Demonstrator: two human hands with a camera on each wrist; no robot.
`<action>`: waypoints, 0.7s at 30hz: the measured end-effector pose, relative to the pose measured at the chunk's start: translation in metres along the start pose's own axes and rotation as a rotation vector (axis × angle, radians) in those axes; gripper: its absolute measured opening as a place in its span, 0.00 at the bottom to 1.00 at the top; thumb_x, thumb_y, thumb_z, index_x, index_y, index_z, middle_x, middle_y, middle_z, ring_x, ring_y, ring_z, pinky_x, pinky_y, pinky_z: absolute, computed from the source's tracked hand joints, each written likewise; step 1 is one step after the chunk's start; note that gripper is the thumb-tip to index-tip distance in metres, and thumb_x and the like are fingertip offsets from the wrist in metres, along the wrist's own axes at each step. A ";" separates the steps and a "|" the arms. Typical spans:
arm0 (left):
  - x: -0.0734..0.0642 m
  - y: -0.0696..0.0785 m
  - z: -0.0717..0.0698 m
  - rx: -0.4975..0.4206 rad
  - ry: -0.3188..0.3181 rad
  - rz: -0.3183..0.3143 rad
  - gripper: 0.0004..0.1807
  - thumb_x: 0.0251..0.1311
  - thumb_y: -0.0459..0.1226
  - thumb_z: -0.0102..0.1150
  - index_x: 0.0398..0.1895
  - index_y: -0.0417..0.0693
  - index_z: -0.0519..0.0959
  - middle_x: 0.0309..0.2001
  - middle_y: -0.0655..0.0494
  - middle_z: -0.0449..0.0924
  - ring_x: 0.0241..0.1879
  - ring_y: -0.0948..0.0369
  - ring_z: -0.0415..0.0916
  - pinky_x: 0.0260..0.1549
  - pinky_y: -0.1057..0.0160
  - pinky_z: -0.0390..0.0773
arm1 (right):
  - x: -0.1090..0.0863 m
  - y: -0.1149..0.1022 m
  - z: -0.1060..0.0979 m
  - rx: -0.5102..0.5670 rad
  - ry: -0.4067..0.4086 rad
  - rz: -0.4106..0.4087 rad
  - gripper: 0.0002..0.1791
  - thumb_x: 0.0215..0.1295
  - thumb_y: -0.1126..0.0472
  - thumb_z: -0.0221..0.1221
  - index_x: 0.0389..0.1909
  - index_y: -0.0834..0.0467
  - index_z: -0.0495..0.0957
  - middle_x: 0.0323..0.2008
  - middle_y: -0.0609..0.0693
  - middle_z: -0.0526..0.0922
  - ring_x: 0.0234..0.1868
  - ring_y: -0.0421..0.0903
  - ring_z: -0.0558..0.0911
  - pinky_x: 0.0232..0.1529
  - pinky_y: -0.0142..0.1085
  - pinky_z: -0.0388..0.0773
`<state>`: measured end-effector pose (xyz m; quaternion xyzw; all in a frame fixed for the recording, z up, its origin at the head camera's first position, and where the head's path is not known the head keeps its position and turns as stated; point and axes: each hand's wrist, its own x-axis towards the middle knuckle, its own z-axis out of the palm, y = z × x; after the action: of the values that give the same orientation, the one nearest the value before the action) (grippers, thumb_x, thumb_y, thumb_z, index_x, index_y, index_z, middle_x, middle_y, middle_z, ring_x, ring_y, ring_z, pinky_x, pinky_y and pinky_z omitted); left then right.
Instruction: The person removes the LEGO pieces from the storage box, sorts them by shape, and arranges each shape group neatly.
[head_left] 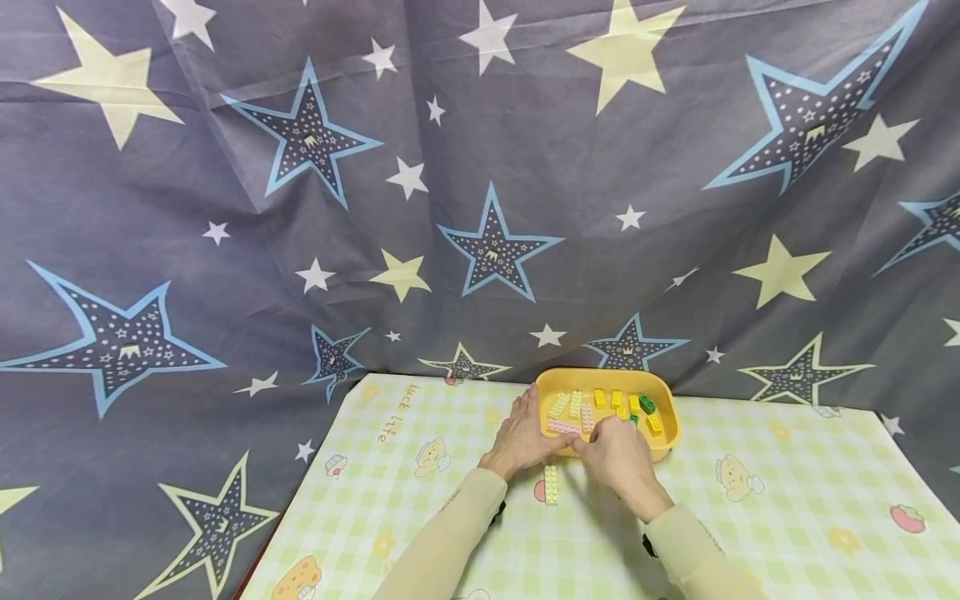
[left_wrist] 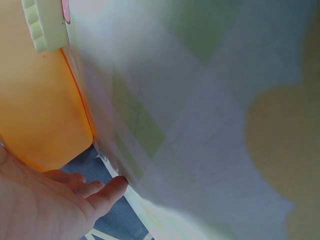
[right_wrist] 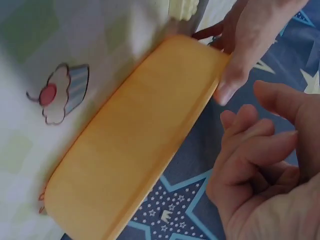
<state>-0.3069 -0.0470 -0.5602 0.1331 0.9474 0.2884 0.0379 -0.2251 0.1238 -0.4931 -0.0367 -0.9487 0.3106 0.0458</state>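
Observation:
A yellow tray (head_left: 667,450) holds several toy building bricks: long pale yellow-green bricks (head_left: 575,404) and pink bricks (head_left: 587,418) at left, small yellow bricks (head_left: 599,398) and dark green bricks (head_left: 647,404) at right. My left hand (head_left: 523,435) rests at the tray's left end, fingers extended and thumb at the near rim. Over the near rim is my right hand (head_left: 618,457); its fingers (right_wrist: 250,160) curl loosely, the thumb stands apart, and no brick shows between them. One long pale yellow-green brick (head_left: 551,485) lies on the table in front of the tray.
A checked, cartoon-printed cloth (head_left: 787,500) covers the table. Directly behind the tray hangs a dark star-patterned curtain (head_left: 480,167).

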 end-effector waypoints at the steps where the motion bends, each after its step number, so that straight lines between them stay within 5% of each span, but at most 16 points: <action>1: 0.000 0.000 0.000 -0.002 0.002 0.000 0.71 0.61 0.70 0.70 0.90 0.40 0.44 0.89 0.37 0.52 0.88 0.39 0.53 0.81 0.36 0.67 | 0.002 0.002 -0.001 -0.003 0.004 -0.002 0.25 0.65 0.50 0.76 0.12 0.55 0.79 0.12 0.47 0.78 0.16 0.44 0.73 0.20 0.34 0.65; 14: -0.001 0.001 -0.003 -0.045 0.006 0.008 0.70 0.60 0.69 0.72 0.91 0.44 0.44 0.88 0.43 0.54 0.87 0.42 0.55 0.79 0.36 0.69 | 0.032 0.023 -0.001 -0.034 0.080 -0.006 0.19 0.68 0.51 0.74 0.23 0.60 0.86 0.24 0.54 0.88 0.25 0.49 0.80 0.26 0.37 0.72; 21: 0.000 0.001 -0.002 -0.054 0.001 0.009 0.71 0.59 0.69 0.73 0.91 0.44 0.44 0.89 0.43 0.54 0.87 0.42 0.55 0.80 0.37 0.68 | 0.047 0.035 0.009 -0.024 0.052 0.012 0.18 0.67 0.53 0.74 0.25 0.62 0.85 0.24 0.56 0.87 0.24 0.49 0.78 0.26 0.36 0.70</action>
<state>-0.3066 -0.0472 -0.5576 0.1360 0.9387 0.3142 0.0399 -0.2713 0.1511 -0.5177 -0.0510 -0.9506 0.2985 0.0680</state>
